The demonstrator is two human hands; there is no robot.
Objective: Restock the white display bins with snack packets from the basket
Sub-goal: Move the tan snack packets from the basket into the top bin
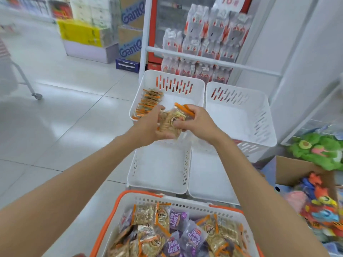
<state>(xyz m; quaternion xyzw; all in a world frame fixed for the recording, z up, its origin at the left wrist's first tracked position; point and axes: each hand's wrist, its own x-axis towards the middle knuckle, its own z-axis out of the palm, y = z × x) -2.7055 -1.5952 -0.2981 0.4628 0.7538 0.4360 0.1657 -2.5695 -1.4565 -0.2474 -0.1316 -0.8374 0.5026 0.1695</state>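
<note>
You're gripping a stack of orange-edged snack packets [171, 120] between your left hand [150, 127] and right hand [196, 120], fingers curling round it above the back-left bin [196, 84]. Loosening unevenly could be spilling packets onto the floor.

Floor [74, 112]: pale glossy tiles with thin dark joints, filling the view from 8 to 11 o'clock.
Cartons [130, 47]: brown, blue-lettered, stacked at 12 o'clock, with a blue crate [127, 65] at their foot.
Plinth [89, 52]: lilac, at 11 o'clock, bearing yellow packs [79, 33].
Castor [37, 96]: grey wheel on a slanted leg, at 10 o'clock.
Rack [204, 43]: red and white, at 1 o'clock, holding bottled-water packs.
Open box [289, 169]: cardboard, at 4 o'clock, with bright toys inside.
White bins [239, 115]: four, central; their support is hidden.
</note>
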